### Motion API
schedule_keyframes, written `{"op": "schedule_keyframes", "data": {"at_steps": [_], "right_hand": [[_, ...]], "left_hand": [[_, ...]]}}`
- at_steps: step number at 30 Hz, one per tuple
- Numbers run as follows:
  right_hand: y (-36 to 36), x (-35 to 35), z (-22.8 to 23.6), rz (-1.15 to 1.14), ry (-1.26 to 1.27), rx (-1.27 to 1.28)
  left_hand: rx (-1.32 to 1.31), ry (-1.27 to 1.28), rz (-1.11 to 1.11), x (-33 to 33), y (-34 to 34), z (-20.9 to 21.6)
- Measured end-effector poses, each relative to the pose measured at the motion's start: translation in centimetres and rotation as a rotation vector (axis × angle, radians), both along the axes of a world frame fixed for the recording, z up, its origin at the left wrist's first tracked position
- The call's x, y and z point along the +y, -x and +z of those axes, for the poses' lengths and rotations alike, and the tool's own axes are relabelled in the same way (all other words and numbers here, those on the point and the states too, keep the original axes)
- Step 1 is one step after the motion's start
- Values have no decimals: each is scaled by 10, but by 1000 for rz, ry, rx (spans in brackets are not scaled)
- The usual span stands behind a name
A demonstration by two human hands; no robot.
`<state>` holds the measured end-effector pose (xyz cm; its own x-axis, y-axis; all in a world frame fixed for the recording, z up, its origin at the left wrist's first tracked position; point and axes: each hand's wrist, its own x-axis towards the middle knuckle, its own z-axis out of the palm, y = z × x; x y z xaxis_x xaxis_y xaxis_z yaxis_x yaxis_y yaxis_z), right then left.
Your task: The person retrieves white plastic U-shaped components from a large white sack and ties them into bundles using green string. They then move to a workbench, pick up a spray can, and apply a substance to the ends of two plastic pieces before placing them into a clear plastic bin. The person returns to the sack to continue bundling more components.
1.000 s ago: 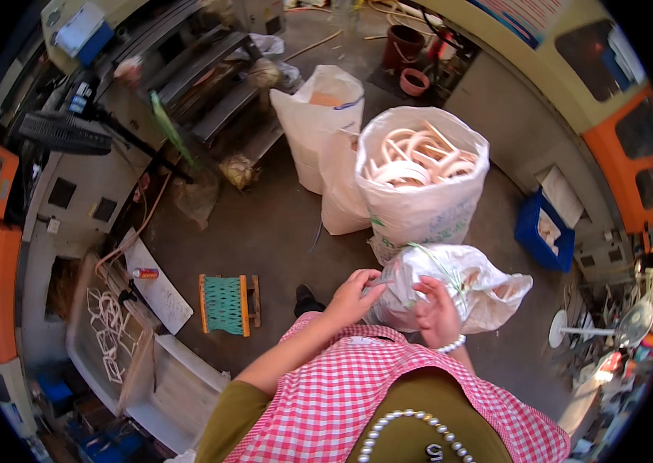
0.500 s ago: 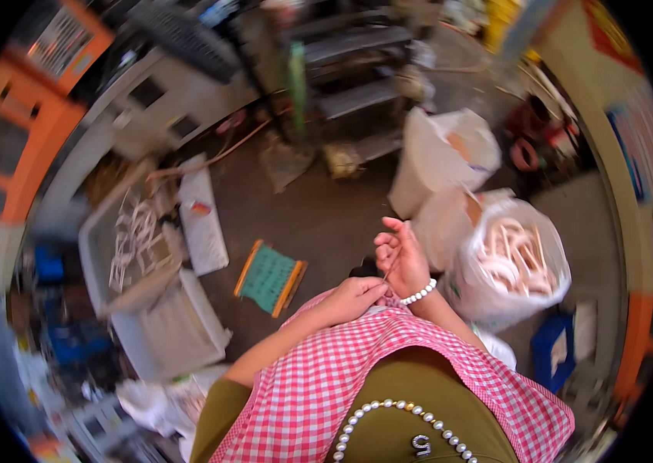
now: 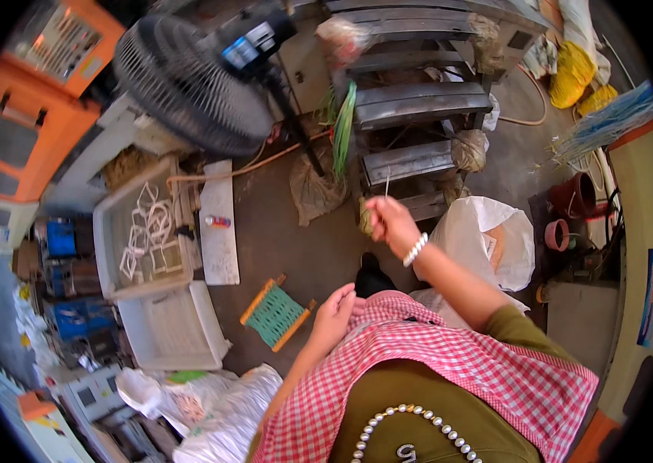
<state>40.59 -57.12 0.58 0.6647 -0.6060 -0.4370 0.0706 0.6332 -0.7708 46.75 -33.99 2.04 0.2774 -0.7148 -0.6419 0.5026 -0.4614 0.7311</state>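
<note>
My right hand [image 3: 393, 225], with a white bead bracelet at the wrist, reaches forward toward the metal steps. Its fingers are closed round a thin, pale, needle-like rod [image 3: 387, 185] whose upper end sticks out past them. What kind of tool the rod is I cannot make out. Close to the front of my red-and-white checked apron [image 3: 411, 339], my left hand [image 3: 333, 315] hangs loosely with its fingers apart and holds nothing. A low stool with a green woven seat [image 3: 275, 316] stands on the floor to its left.
Dark metal steps [image 3: 424, 103] rise ahead, beside a black fan [image 3: 191, 92]. Grey plastic tubs [image 3: 168, 328] stand to the left, one with white plastic frames [image 3: 149, 231] inside. A white sack [image 3: 484, 239] stands to the right, and red buckets [image 3: 573, 194] lie beyond it.
My hands were together at the apron and have parted. The right has moved forward with the rod; the left has dropped slightly back. The view has shifted, bringing the fan and steps in more fully.
</note>
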Motion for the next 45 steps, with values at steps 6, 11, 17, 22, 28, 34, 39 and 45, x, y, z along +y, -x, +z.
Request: {"op": "schedule_keyframes", "data": {"at_steps": [6, 11, 17, 22, 28, 34, 39, 45], "right_hand": [[-95, -226, -74, -239, 224, 323], [-176, -312, -111, -270, 520, 615], [-194, -321, -124, -271, 553, 780], [-183, -332, -130, -412, 576, 614], [-118, -306, -35, -489, -414, -383], [-39, -138, 64, 126, -12, -33], [21, -32, 80, 345, 136, 185], [96, 62, 81, -19, 154, 513]], "left_hand": [[-23, -163, 146, -41, -20, 7], [-51, -346, 269, -43, -27, 9], [-31, -340, 323, -59, -40, 0], [-55, -330, 300, -77, -51, 2], [-138, -199, 288, -90, -69, 1], [-185, 89, 271, -139, -103, 27], [639, 294, 163, -182, -119, 56], [658, 376, 22, -188, -130, 44]]}}
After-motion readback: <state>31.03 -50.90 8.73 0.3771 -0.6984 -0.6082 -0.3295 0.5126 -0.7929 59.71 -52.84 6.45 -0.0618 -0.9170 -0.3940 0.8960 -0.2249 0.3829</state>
